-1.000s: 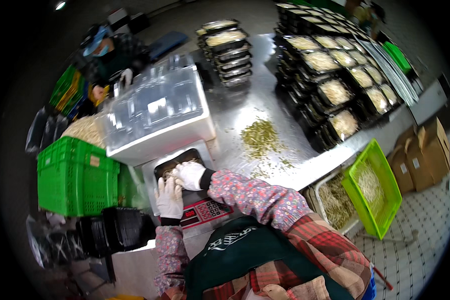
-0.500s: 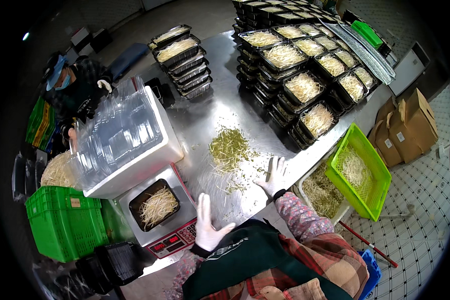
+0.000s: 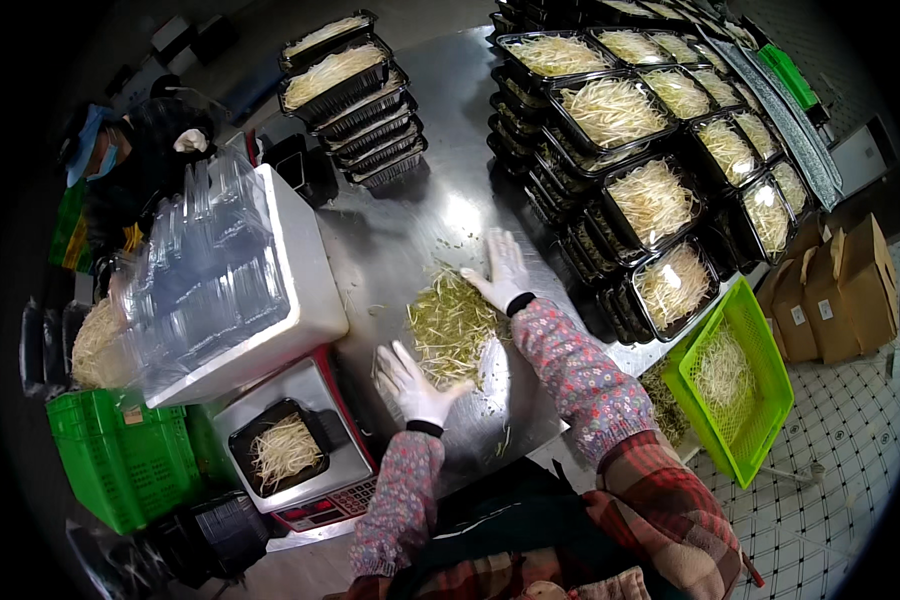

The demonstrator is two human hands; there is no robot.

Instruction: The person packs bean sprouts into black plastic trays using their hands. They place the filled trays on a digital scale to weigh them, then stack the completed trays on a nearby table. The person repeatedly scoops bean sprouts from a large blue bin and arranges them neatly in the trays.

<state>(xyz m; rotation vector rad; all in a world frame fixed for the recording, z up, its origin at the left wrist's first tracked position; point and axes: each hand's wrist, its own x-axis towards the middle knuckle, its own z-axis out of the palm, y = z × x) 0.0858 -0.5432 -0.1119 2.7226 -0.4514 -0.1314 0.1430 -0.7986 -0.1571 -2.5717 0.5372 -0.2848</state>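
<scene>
A loose heap of bean sprout scraps and green hulls [image 3: 452, 325] lies on the steel table [image 3: 440, 140]. My left hand [image 3: 415, 388], in a white glove, is at the heap's near left side with its fingers spread. On the heap's far right side my gloved right hand [image 3: 500, 270] reaches out, fingers apart, edge close to the scraps. Neither hand grips anything. Left of my left hand, a black tray of bean sprouts [image 3: 280, 449] rests on the weighing scale [image 3: 355, 455].
Stacked sprout trays [image 3: 630, 200] fill the right side; another stack [image 3: 355, 110] stands far left. A white foam box [image 3: 310, 275] holds clear lids. Green crates [image 3: 120, 460] stand left, a lime basket [image 3: 745, 455] right. A masked co-worker [image 3: 120, 160] is beyond the foam box.
Both hands have moved forward over the table, from its near edge to either side of the scrap heap. The view has shifted, and the heap looks more gathered.
</scene>
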